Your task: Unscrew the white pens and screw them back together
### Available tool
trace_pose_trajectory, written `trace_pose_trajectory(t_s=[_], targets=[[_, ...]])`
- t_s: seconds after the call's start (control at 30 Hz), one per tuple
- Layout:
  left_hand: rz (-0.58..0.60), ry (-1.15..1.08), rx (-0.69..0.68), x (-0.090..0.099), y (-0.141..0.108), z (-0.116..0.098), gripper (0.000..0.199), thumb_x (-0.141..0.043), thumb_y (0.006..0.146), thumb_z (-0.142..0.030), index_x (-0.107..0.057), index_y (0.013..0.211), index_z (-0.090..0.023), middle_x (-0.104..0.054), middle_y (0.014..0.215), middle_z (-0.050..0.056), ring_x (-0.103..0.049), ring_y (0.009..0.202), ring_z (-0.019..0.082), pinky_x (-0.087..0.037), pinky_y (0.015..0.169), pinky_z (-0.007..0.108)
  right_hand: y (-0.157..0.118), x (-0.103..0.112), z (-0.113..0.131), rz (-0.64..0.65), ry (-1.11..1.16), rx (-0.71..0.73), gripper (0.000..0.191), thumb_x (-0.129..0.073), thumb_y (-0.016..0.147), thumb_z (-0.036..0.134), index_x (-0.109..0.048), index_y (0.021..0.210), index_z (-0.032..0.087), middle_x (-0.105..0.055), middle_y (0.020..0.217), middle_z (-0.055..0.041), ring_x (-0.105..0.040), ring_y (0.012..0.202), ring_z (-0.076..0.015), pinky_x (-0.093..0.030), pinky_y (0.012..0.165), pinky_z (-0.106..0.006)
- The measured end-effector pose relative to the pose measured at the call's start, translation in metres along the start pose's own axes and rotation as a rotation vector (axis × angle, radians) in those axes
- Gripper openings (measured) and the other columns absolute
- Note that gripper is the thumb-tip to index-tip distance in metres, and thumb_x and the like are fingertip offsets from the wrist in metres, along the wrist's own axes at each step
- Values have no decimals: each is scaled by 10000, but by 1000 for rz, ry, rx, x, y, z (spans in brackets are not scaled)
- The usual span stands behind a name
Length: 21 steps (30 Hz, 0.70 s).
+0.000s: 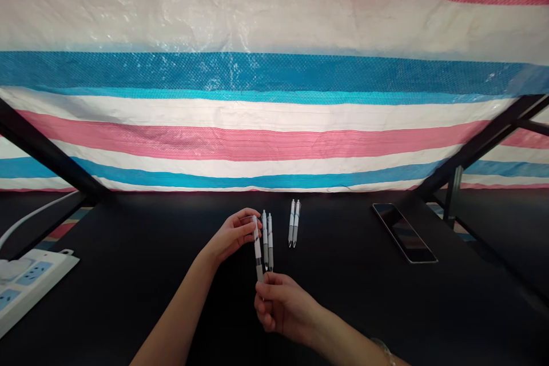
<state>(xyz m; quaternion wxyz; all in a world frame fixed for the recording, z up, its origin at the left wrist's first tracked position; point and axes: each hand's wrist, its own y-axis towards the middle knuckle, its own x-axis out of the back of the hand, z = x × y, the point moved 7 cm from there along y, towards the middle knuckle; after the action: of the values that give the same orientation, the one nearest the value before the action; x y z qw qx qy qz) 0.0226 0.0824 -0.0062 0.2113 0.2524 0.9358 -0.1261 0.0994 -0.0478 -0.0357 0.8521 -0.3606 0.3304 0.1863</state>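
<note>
A white pen with a grey grip (pixel 257 247) is held nearly upright between my two hands. My left hand (pixel 235 235) is closed at its upper end, with thumb and fingers around the top. Lower down, my right hand (pixel 285 306) pinches the grey end between thumb and forefinger, hiding the tip. A short dark band shows between the white barrel and the grey part. Just right of it, two similar white and grey pens (pixel 267 240) lie side by side on the black table (pixel 334 291). Farther right lies another pair of such pens (pixel 294 223), tips toward me.
A dark-screened phone (pixel 404 233) lies on the table at the right. At the left edge is a white power strip (pixel 32 286) with a white cable (pixel 36 211). Black frame bars (pixel 47 148) slant up on both sides, before a striped plastic sheet (pixel 274 74).
</note>
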Motion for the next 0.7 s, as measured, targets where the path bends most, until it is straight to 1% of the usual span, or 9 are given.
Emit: trace_pose_trajectory(t_s=[0.1, 0.23, 0.4, 0.53, 0.6, 0.7], targets=[[3, -11, 6, 0, 1, 1, 249, -738, 701, -183, -645, 931, -163, -656, 789, 54, -628, 678, 135, -504, 645, 220, -1, -1, 0, -2, 9, -6, 353, -741, 645, 356, -456, 728, 163, -552, 566, 23, -483, 438, -63, -281, 449, -195], [21, -16, 18, -1, 1, 1, 235, -721, 722, -183, -644, 943, -160, -658, 799, 59, -631, 686, 136, -502, 649, 220, 0, 0, -1, -18, 39, -25, 311, -706, 681, 351, -534, 800, 121, -541, 580, 13, -479, 442, -59, -274, 459, -193], [55, -6, 20, -3, 0, 0, 232, -714, 730, -181, -642, 950, -160, -653, 799, 56, -627, 691, 140, -503, 654, 229, 2, 2, -2, -39, 67, -39, 211, -638, 740, 297, -549, 805, 117, -521, 568, 18, -470, 448, -57, -273, 476, -187], [95, -30, 10, -6, -1, 0, 250, -707, 735, -163, -641, 976, -158, -649, 802, 56, -626, 702, 143, -502, 663, 229, 1, -1, -2, -6, 82, -29, 166, -616, 722, 259, -547, 779, 120, -506, 538, 24, -447, 427, -56, -257, 460, -191], [83, -45, -11, -5, -1, -3, 273, -706, 731, -151, -639, 995, -163, -650, 798, 54, -627, 699, 147, -502, 653, 229, 1, -2, 0, 3, 76, -5, 202, -611, 736, 295, -557, 802, 111, -524, 542, 14, -456, 429, -60, -266, 457, -195], [44, -58, -36, -3, -2, -6, 302, -705, 726, -133, -634, 1018, -171, -653, 799, 53, -630, 697, 151, -502, 647, 229, 1, -2, 4, 27, 30, 50, 354, -593, 776, 433, -549, 916, 111, -603, 611, -31, -500, 453, -83, -300, 453, -205]])
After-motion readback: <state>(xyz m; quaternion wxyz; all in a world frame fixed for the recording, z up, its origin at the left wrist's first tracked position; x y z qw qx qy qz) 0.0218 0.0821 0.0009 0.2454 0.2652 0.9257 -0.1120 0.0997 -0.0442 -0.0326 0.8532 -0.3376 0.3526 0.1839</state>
